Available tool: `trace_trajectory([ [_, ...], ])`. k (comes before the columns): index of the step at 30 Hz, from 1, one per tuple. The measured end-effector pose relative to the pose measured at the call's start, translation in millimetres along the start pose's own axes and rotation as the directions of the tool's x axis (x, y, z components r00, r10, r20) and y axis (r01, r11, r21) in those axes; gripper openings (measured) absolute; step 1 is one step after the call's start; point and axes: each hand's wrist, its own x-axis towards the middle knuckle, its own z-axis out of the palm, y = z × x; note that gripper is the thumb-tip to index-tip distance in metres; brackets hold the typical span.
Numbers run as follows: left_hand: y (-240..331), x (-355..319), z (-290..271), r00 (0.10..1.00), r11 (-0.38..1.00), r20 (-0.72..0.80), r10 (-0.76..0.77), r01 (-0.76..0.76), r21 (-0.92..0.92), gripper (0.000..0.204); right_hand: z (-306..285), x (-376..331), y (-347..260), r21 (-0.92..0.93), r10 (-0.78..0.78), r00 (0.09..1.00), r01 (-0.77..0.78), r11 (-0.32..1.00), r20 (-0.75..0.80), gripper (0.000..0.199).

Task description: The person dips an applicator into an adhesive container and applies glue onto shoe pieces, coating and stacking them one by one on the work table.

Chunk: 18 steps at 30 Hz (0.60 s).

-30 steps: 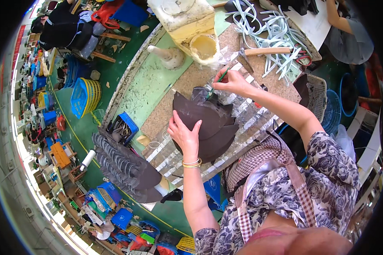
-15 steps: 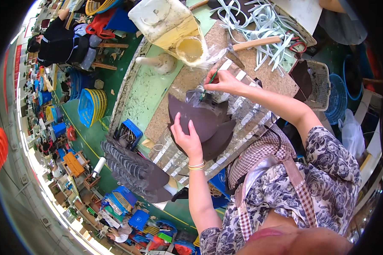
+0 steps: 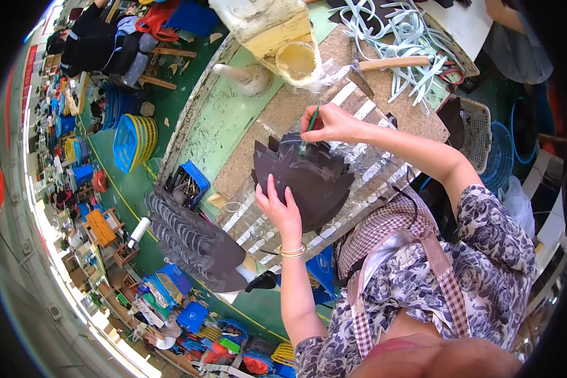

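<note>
My left hand [image 3: 280,208] lies with spread fingers on a small pile of dark brown flat pieces [image 3: 305,183], which look like cut leather or sheet material. The pieces overlap, with pointed corners sticking out around their edges. In my right hand [image 3: 331,124] a thin green-handled brush [image 3: 312,120] is pinched between thumb and fingers. Its tip meets the far edge of the pile, where pale wet-looking smears show. Just beyond stands a cut-open plastic jug [image 3: 264,38] whose round mouth [image 3: 296,61] shows yellowish contents. The pile rests on a striped board [image 3: 343,223].
A wooden-handled hammer [image 3: 394,63] lies beside tangled pale-blue strips [image 3: 384,31] and red-handled scissors [image 3: 452,74]. A whitish bottle-shaped object [image 3: 246,79] stands left of the jug. Fanned dark pieces [image 3: 189,233] and a blue tray [image 3: 192,183] sit at the table's left end.
The dark pieces under my left hand now lie differently, with more pointed corners showing at left and right. My right hand and brush have shifted slightly along the far edge. The whole view has shifted a little.
</note>
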Motion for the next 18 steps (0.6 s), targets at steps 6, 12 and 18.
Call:
trace_trajectory([
  [6,-4.6,-0.3,3.5,0.999,0.999,0.023,0.034,-0.035,0.037,0.049,22.0,34.1,-2.7,-0.054,-0.13,0.99,0.133,0.99,0.058,0.03],
  [12,-13.9,1.2,2.6,0.999,1.0,0.043,0.004,-0.005,0.025,0.05,-17.5,-5.6,36.4,0.235,0.184,0.983,-0.185,0.954,0.029,0.025],
  [18,-13.0,3.3,5.7,1.0,0.997,0.023,0.013,-0.015,0.079,0.069,12.4,13.2,27.8,0.059,0.026,0.994,-0.033,0.998,0.108,0.023],
])
